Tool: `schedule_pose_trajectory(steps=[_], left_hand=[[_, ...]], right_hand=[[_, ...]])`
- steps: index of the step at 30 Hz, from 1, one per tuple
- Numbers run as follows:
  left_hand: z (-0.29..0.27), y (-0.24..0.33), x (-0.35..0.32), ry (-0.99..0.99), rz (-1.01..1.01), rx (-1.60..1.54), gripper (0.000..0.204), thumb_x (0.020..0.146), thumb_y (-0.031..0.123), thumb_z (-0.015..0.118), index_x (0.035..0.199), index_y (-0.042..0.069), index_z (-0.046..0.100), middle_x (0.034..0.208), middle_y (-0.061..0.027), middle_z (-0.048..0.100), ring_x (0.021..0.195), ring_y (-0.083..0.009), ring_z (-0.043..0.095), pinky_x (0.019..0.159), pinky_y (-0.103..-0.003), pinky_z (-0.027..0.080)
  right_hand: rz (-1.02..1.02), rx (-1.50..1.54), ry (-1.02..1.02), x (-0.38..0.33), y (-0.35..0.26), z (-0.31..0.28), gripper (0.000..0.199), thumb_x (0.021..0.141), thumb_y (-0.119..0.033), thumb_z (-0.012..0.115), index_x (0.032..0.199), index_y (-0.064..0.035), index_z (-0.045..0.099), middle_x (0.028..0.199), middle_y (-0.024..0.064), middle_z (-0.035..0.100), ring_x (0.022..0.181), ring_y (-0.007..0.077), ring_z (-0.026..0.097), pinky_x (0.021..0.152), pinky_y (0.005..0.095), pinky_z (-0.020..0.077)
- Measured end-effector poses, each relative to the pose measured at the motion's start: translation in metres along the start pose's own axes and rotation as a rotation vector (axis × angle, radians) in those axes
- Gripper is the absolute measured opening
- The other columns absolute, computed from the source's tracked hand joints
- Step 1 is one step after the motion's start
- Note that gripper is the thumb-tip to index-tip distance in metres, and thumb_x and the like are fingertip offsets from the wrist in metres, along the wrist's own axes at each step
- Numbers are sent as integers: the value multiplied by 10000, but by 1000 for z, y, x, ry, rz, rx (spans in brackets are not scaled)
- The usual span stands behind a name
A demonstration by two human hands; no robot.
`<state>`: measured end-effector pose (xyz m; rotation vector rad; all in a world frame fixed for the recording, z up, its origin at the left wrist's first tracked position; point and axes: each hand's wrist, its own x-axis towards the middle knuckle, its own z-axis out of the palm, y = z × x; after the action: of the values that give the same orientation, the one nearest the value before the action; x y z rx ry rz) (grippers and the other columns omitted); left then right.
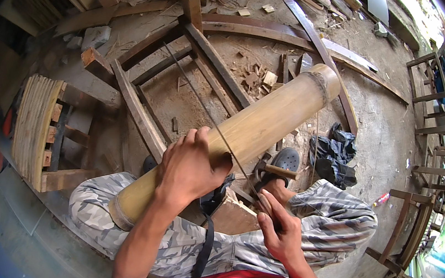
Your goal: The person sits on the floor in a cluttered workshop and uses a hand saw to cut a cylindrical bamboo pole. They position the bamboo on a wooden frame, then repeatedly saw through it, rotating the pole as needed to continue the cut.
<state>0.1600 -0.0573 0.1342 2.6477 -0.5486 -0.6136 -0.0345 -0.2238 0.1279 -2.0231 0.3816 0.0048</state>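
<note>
Left hand [190, 168] clamps the bamboo pole [244, 131] across the knees; right hand [278, 229] grips the saw [215, 126] handle. Blade sits beside left fingers; cut depth indiscernible, pole unsevered.

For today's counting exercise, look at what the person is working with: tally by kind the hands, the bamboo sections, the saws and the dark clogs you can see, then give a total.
Hands: 2, left hand and right hand
Bamboo section: 1
Thin-bladed saw: 1
Dark clog: 1
Total: 5
</note>
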Motion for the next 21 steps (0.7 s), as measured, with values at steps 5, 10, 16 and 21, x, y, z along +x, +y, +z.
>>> schedule_pose_trajectory(steps=[5,10,16,21], left_hand=[[8,-8,-3,130,56,-16,716,817,368,676,1362,-72,526,1222,-261,650,1148,-423,643,1022,-475,509],[5,-6,-1,13,7,-14,790,851,487,637,1383,-81,506,1283,-278,611,1211,-398,616,1073,-484,456],[-1,0,2,-13,5,-24,763,840,468,639,1355,-82,520,1246,-279,628,1168,-411,635,1046,-490,473],[10,-7,-4,148,67,13,700,815,392,688,1298,-91,534,1159,-254,643,1127,-416,640,985,-499,516]], right_hand=[[95,-43,-62,-73,26,-26,504,954,-96,703,1433,5,586,897,204,764,724,273,771,659,355,567],[101,-69,-63,-52,15,-22,496,960,-93,693,1434,6,584,926,201,770,741,263,772,680,361,573],[13,-12,-4,-8,0,3,498,957,-98,706,1429,4,585,882,187,756,696,279,751,649,352,559],[99,-81,-83,-73,20,-32,487,958,-93,679,1423,13,585,1000,183,784,777,209,772,710,319,574]])
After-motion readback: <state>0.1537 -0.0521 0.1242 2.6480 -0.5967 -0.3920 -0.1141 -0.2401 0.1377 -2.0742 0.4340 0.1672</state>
